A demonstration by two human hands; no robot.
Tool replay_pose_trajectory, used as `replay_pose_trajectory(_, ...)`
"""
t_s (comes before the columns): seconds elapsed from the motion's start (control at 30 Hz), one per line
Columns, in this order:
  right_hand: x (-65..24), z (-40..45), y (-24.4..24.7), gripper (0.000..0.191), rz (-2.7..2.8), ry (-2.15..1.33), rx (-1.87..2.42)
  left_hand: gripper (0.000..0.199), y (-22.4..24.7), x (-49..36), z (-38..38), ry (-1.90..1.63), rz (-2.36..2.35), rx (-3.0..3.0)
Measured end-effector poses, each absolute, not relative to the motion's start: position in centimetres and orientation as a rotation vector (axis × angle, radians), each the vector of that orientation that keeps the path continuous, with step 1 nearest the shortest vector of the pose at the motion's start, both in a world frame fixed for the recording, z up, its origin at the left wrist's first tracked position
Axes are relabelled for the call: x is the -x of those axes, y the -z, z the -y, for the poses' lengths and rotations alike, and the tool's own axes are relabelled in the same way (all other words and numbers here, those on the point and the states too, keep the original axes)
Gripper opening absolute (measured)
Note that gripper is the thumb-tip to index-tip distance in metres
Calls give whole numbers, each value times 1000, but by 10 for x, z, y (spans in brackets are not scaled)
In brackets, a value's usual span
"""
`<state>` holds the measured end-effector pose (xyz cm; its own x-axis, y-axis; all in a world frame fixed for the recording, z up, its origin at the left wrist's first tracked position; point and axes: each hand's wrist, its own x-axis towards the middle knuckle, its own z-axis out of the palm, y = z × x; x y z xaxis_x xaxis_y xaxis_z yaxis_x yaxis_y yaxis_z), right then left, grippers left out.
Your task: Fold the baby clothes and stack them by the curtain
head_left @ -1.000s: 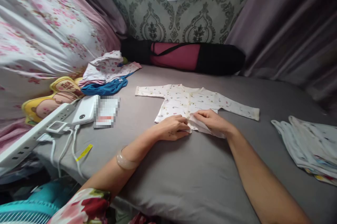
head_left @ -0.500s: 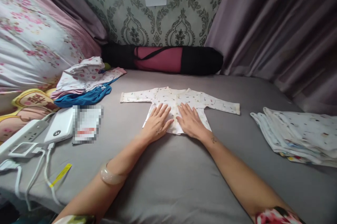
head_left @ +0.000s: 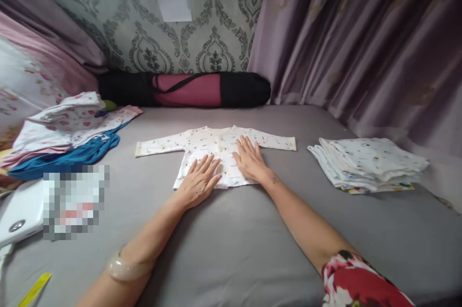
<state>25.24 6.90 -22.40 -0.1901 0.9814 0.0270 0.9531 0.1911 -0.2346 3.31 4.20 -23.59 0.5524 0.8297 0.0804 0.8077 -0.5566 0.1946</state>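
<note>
A small white baby shirt (head_left: 202,146) with a tiny print lies spread face up on the grey sheet, both long sleeves stretched out sideways. My left hand (head_left: 200,181) rests flat on its lower left front, close to the hem, fingers apart. On the right side of the chest lies my right hand (head_left: 250,159), palm down with the fingers spread. Neither hand grips the cloth. The parts of the shirt under my palms are hidden.
A folded stack of printed white clothes (head_left: 371,162) sits at the right. At the left are a loose clothes pile (head_left: 68,129), a white power bank (head_left: 23,211) and a blurred packet (head_left: 77,203). A black and red long bag (head_left: 187,89) lies along the wall.
The view has turned to the right. My left hand has slid down toward the hem, while my right hand has moved up and outward over the shirt's chest.
</note>
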Motion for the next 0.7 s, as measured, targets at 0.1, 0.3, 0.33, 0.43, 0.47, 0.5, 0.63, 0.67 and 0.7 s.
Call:
replay_pose_trajectory(0.1,-259,-73,229,67,2267,-312,2008,62,241,-32,-42,-177,-1356,-2664)
replay_pose_trajectory(0.3,-254,-99,222,71,2222,-335,2059,60,235,-34,-42,-254,-1401,-2677)
replay_pose_trajectory(0.33,-255,-108,221,71,2211,-293,2063,59,234,-35,-42,-269,-1400,-2686)
replay_pose_trajectory(0.43,-262,-136,227,70,2196,-162,2072,56,235,-35,-43,-258,-1367,-2722)
replay_pose_trajectory(0.47,-266,-144,231,69,2182,-145,2084,55,236,-34,-43,-241,-1348,-2728)
replay_pose_trajectory(0.5,-270,-150,235,68,2162,-142,2100,55,237,-33,-44,-224,-1328,-2731)
replay_pose_trajectory(0.63,-282,-162,243,66,2109,-185,2144,55,240,-31,-46,-198,-1291,-2727)
replay_pose_trajectory(0.67,-282,-162,243,66,2113,-198,2153,55,240,-30,-47,-204,-1292,-2729)
replay_pose_trajectory(0.7,-280,-163,242,66,2111,-209,2174,55,241,-30,-47,-211,-1294,-2731)
